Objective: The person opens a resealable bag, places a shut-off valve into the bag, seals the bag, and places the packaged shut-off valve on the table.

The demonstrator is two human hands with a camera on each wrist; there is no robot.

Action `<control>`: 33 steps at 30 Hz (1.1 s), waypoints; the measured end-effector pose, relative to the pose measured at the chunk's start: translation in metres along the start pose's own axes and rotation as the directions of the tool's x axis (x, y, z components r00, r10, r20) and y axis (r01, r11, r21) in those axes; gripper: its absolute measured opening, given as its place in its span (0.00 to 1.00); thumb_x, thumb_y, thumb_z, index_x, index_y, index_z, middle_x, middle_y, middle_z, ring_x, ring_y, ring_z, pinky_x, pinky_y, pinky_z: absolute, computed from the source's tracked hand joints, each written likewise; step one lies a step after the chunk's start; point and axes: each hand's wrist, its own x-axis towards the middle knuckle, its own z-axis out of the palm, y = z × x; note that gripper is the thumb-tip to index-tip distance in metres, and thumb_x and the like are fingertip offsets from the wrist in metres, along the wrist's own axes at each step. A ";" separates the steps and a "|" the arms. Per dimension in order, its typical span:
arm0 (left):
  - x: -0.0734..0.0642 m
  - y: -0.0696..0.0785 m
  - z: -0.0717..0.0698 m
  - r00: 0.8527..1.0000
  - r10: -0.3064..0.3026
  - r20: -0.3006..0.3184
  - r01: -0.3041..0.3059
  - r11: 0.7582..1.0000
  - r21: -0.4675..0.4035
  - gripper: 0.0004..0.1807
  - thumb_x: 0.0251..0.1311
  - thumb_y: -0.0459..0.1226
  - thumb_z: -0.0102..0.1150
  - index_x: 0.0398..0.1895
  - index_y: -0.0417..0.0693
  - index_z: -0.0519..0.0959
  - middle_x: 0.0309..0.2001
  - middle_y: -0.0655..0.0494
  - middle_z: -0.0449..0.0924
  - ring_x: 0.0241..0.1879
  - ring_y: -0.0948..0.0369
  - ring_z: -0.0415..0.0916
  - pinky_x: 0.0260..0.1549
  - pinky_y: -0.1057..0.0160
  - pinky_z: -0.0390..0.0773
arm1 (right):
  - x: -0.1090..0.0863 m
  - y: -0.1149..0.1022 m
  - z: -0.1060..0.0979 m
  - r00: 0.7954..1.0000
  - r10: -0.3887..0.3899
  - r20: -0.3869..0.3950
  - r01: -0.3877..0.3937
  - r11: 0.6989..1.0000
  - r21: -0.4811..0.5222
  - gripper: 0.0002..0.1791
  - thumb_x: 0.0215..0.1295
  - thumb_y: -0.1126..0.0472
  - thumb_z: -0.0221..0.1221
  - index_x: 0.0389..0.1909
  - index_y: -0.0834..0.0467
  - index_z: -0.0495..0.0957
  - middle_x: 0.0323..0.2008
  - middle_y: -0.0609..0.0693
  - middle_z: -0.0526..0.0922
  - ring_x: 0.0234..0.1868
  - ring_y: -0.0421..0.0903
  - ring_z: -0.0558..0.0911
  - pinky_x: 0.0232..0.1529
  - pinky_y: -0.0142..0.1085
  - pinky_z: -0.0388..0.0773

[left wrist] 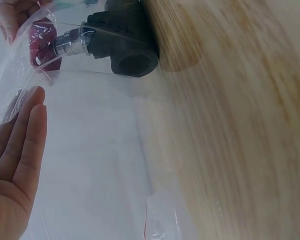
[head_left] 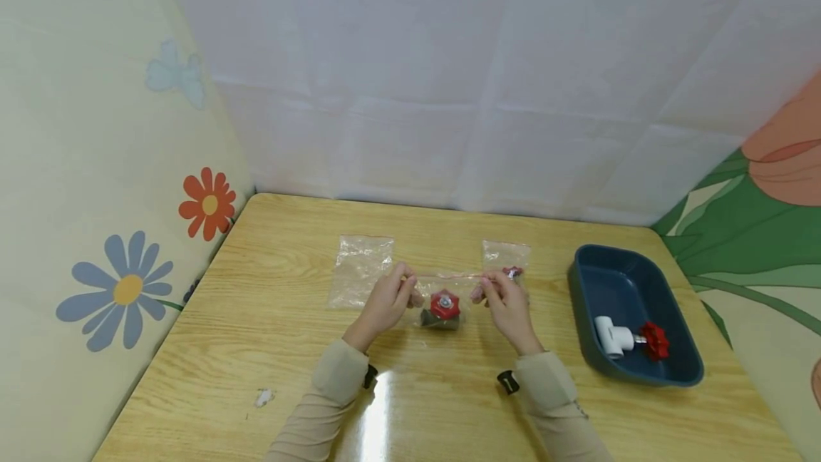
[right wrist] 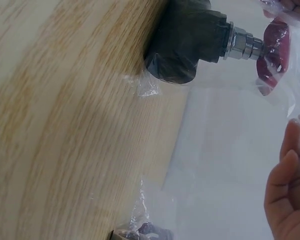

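Observation:
Between the two hands, a clear zip bag stands with its top edge stretched taut. My left hand pinches one top corner with thumb and finger, and my right hand pinches the other. Inside the bag is a dark valve with a metal stem and a red handwheel. Its dark body rests low on the tabletop, wheel upward. In the left wrist view the other fingers of the left hand extend beside the film. The right wrist view shows the right hand's fingers curled near the bag's edge.
A flat clear bag lies back left on the wooden table. Another bag, with a red-wheeled part in it, lies behind my right hand. At right, a blue bin holds a white valve with a red handwheel.

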 end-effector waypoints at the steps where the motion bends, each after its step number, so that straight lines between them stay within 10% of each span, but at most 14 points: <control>1: 0.000 0.000 0.000 1.000 0.001 0.001 -0.001 1.000 -0.008 0.07 0.68 0.31 0.39 0.32 0.36 0.66 0.23 0.43 0.80 0.22 0.53 0.79 0.21 0.65 0.78 | 0.000 0.000 0.000 1.000 0.000 0.000 0.000 1.000 0.001 0.06 0.64 0.74 0.48 0.30 0.71 0.73 0.21 0.62 0.79 0.22 0.58 0.78 0.22 0.45 0.76; 19: 0.002 -0.001 0.005 0.998 0.069 -0.002 -0.069 0.997 0.044 0.06 0.66 0.31 0.42 0.37 0.37 0.69 0.20 0.46 0.79 0.20 0.58 0.79 0.22 0.71 0.77 | 0.000 0.000 0.002 0.999 -0.048 0.022 0.047 0.997 0.061 0.03 0.60 0.77 0.50 0.31 0.74 0.72 0.19 0.62 0.77 0.21 0.58 0.76 0.21 0.27 0.71; 26: 0.002 0.001 0.006 0.998 0.065 -0.015 -0.064 0.997 0.043 0.06 0.66 0.30 0.42 0.36 0.34 0.69 0.20 0.46 0.80 0.21 0.57 0.80 0.23 0.71 0.78 | 0.000 -0.003 0.002 0.995 -0.095 0.009 0.095 0.995 -0.014 0.03 0.58 0.79 0.51 0.31 0.75 0.72 0.15 0.61 0.75 0.16 0.35 0.66 0.16 0.28 0.65; 33: 0.003 0.001 0.007 0.997 0.077 -0.025 -0.077 0.997 0.018 0.06 0.65 0.29 0.43 0.35 0.33 0.69 0.21 0.44 0.80 0.21 0.53 0.80 0.20 0.68 0.78 | 0.001 -0.005 0.003 0.996 -0.092 0.014 0.092 0.995 -0.026 0.03 0.58 0.79 0.50 0.31 0.75 0.72 0.15 0.61 0.74 0.15 0.34 0.64 0.15 0.28 0.64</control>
